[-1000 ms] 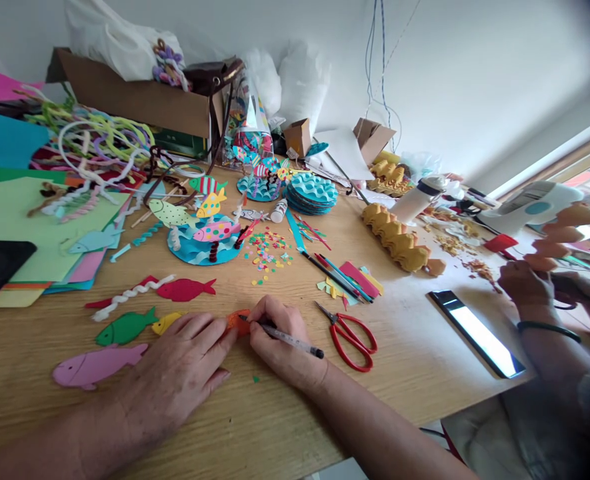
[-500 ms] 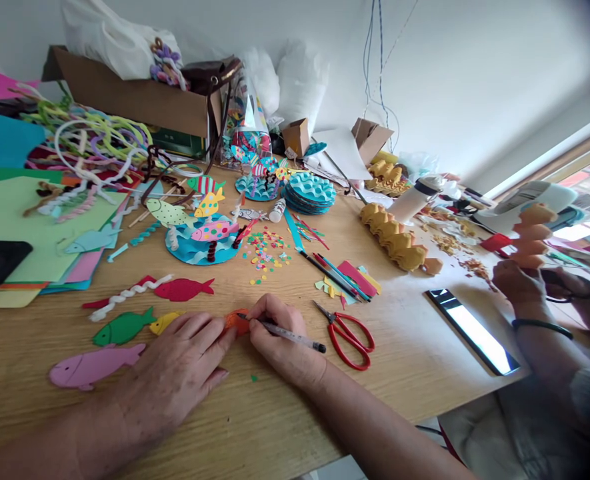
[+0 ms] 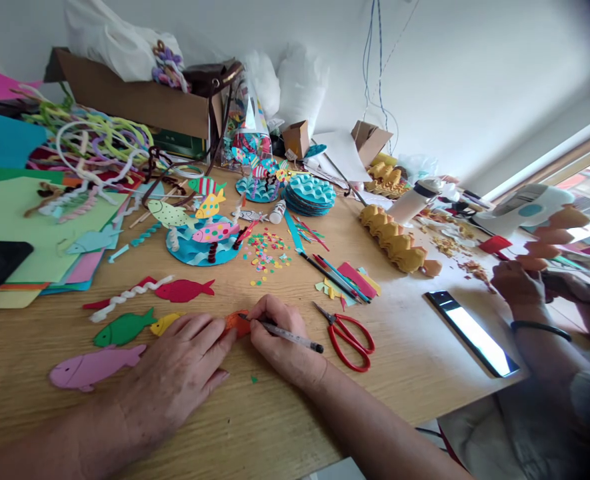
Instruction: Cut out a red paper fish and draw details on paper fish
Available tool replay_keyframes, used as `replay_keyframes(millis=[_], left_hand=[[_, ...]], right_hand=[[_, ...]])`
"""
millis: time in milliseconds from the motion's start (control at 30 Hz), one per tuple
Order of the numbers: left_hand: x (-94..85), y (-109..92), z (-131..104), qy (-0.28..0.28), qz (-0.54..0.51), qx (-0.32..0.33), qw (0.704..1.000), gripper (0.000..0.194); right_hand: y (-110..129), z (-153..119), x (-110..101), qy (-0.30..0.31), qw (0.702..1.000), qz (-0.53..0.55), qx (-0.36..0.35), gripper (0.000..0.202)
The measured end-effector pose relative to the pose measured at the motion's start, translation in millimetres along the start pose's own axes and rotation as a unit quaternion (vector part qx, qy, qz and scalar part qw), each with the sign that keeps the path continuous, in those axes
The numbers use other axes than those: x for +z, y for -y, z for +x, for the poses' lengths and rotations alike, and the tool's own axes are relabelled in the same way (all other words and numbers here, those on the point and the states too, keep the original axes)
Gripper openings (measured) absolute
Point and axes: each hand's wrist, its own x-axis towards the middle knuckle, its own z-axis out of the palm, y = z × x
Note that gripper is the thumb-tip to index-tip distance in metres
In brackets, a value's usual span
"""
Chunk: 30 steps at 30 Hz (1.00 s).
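A pen (image 3: 292,336) is pinched in my right hand (image 3: 281,340), its tip on a small orange paper piece (image 3: 237,325). Much of that piece is hidden under my fingers. My left hand (image 3: 179,367) lies flat, its fingertips pressing the orange piece to the table. Partly beneath the left hand is a yellow paper fish (image 3: 165,324). Beside it lie a green paper fish (image 3: 123,327), a purple paper fish (image 3: 95,368) and a red paper fish (image 3: 185,290). Red-handled scissors (image 3: 347,337) rest right of my right hand.
Beyond my hands stand a blue base with paper fish (image 3: 205,250), scattered confetti (image 3: 267,253) and coloured pencils (image 3: 335,277). A phone (image 3: 472,333) lies at the right. Another person's hands (image 3: 519,287) hold an egg-carton strip (image 3: 555,237). Stacked coloured paper (image 3: 35,220) is at left.
My hands and the pen have barely moved on the orange piece. At the right, the other person's egg-carton strip has tilted further right.
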Motion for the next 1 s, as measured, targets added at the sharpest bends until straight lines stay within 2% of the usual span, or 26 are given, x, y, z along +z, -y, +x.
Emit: replay_keyframes(millis=[200, 533, 1000], left_hand=[[1.7, 1.3, -0.9, -0.018, -0.003, 0.007, 1.000, 0.028], [-3.4, 2.0, 1.0, -0.010, 0.006, 0.020, 1.000, 0.028], [-2.3, 2.2, 0.5, -0.016, 0.015, 0.025, 0.999, 0.028]], right_hand=[[-0.8, 0.7, 1.1, -0.003, 1.000, -0.011, 0.001, 0.012], [-4.9, 0.1, 1.5, -0.020, 1.000, -0.013, -0.015, 0.012], [-1.9, -0.5, 0.8, 0.006, 1.000, 0.002, -0.004, 0.011]])
